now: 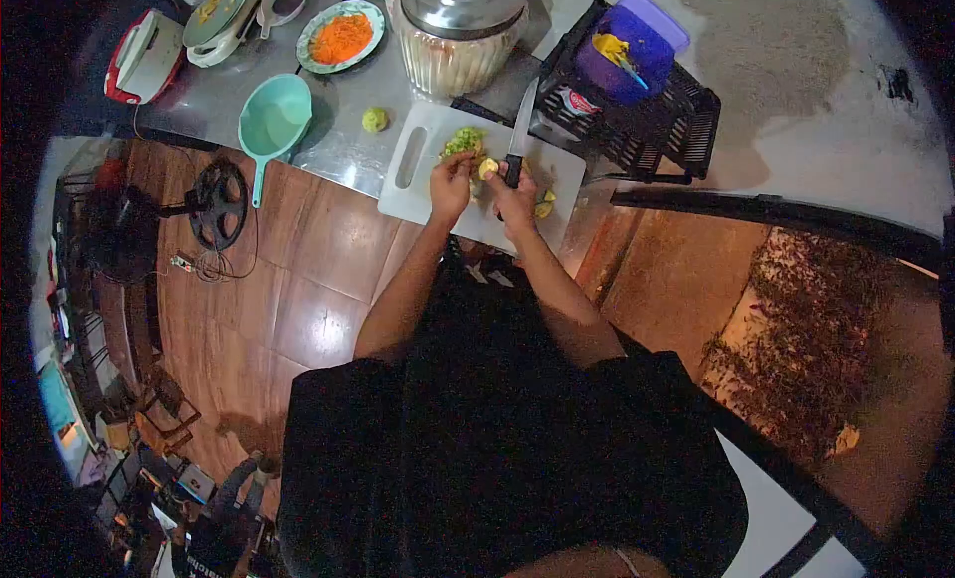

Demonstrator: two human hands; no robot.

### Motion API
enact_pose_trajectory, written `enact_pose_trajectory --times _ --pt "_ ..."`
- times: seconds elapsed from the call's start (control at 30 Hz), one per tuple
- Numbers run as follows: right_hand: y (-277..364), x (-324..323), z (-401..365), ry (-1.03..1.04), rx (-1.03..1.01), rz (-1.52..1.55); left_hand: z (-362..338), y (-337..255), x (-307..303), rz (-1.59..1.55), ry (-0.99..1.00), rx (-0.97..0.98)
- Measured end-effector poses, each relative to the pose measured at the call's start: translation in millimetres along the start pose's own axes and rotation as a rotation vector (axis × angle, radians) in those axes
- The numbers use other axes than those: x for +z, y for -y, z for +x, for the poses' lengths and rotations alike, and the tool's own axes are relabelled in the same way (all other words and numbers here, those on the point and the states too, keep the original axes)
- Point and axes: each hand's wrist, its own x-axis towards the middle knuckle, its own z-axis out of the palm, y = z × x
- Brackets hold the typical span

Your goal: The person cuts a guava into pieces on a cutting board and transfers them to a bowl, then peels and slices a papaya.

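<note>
My right hand [515,198] is closed around the black handle of a kitchen knife [523,120], its blade pointing up and away from me. By that hand's thumb is a small yellow piece of cut fruit [487,167]. Just left of it, my left hand [451,192] has its fingers bent together; whether anything is between them is too small to make out. Both hands are over a white cutting board [402,202]. A pile of chopped green pieces [463,141] lies on the board beyond my left hand. Yellow cut pieces [544,208] lie to the right of my right hand.
A round yellow-green fruit [375,119] sits left of the board, near a teal handled strainer [274,117]. Farther back are a plate [307,64] of shredded carrot and a large lidded pot [453,66]. A black crate [686,130] with a purple container [637,46] stands at right.
</note>
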Motion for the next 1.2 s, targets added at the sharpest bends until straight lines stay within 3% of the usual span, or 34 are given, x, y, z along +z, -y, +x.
enact_pose_trajectory --times 0.23,0.3,0.37,0.43,0.5,0.57,0.63,0.7,0.83,1.03,1.1,1.13,1.2 --pt "-4 -3 7 0.036 -0.061 -0.042 -10 -35 -1 -0.140 -0.099 0.063" --pt "5 -5 -4 0.096 -0.008 -0.081 -17 -51 -5 -0.067 0.011 -0.090" --pt "7 -5 -6 0.097 -0.046 -0.144 -20 -51 -6 -0.115 0.005 -0.002" --pt "9 -8 -4 0.214 -0.089 -0.224 -22 -56 -13 -0.121 0.168 -0.069" --pt "17 -11 -2 0.240 -0.061 -0.247 -25 -57 -12 -0.211 0.127 -0.056" --pt "22 -9 -8 0.268 -0.023 -0.275 -30 -53 -15 -0.271 0.106 -0.170" --pt "25 -7 -12 0.229 0.004 -0.139 -30 -53 -10 -0.253 0.032 -0.168" --pt "26 -1 -14 0.231 -0.008 -0.128 -37 -52 -9 -0.211 -0.076 -0.059" --pt "31 4 -17 0.266 -0.024 -0.167 -50 -60 -7 -0.243 -0.265 -0.027" --pt "28 5 -2 0.264 -0.150 -0.351 -51 -64 -23 -0.361 -0.218 -0.161" --pt "33 5 0 0.318 -0.158 -0.379 -48 -70 -31 -0.394 -0.062 -0.359" --pt "36 5 1 0.362 -0.168 -0.402 -45 -71 -33 -0.396 -0.068 -0.360" --pt "41 7 3 0.456 -0.192 -0.341 -40 -73 -35 -0.379 0.161 -0.372"
